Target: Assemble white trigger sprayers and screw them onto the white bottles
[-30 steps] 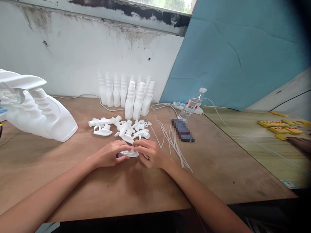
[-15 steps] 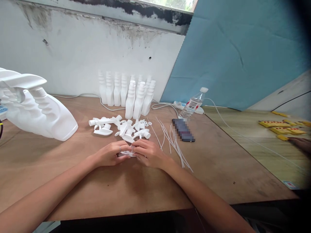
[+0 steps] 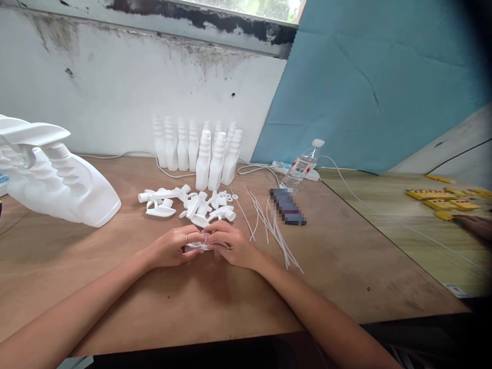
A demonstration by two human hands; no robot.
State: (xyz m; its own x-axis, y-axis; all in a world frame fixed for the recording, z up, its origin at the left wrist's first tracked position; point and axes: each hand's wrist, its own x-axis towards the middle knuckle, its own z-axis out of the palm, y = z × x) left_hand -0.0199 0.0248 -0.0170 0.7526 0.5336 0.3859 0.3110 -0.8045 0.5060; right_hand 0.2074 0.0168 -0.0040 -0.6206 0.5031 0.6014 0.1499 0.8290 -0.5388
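Note:
Low over the table's middle, my left hand is closed on a white trigger spray head, largely covered by fingers. My right hand pinches the same piece from the other side, fingertips meeting those of the left. Just beyond both hands lies a loose pile of white trigger spray heads. Two small white washers sit at the pile's right edge. Several thin white dip tubes are scattered right of my right hand.
Several white bottles stand by the wall. Assembled spray bottles lean at left. A water bottle, a phone and a power strip are at right. Another person's hand is near yellow pieces.
The view has shifted slightly. My right fingers have moved a little on the spray head, and both hands remain at it. The pile and tubes look unchanged.

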